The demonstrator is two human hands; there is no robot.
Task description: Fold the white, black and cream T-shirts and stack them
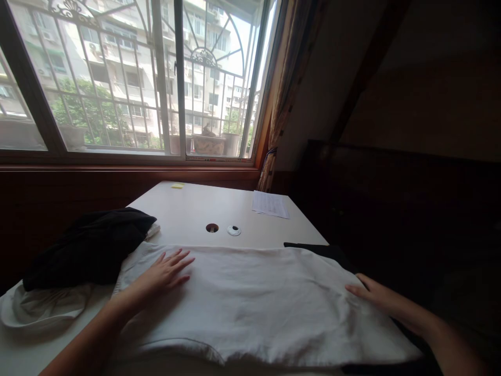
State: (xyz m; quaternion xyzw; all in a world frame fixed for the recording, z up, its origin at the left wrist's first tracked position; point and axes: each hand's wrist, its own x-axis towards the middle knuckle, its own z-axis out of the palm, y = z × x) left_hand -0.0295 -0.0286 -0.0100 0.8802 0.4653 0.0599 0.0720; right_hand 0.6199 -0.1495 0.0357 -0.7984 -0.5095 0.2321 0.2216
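Observation:
A white garment [250, 297] lies spread out sideways over the near part of the table, with soft wrinkles toward its right end. My left hand [172, 269] rests flat on its left part, fingers spread. At the garment's right edge, my right hand [368, 290] has its thumb on top of the cloth and the other fingers at the far side, partly hidden, gripping the edge. Dark cloth [317, 249] shows from under the garment's right end. Whether the garment is trousers or a top, I cannot tell.
A heap of black clothing [90, 245] sits on the left, over more white cloth [47, 308]. Farther back on the white table [207, 201] are printed sheets [270, 203], a yellow sticky note [177, 186], a cable hole [212, 228] and its round cover [234, 230]. A barred window [117, 78] stands behind.

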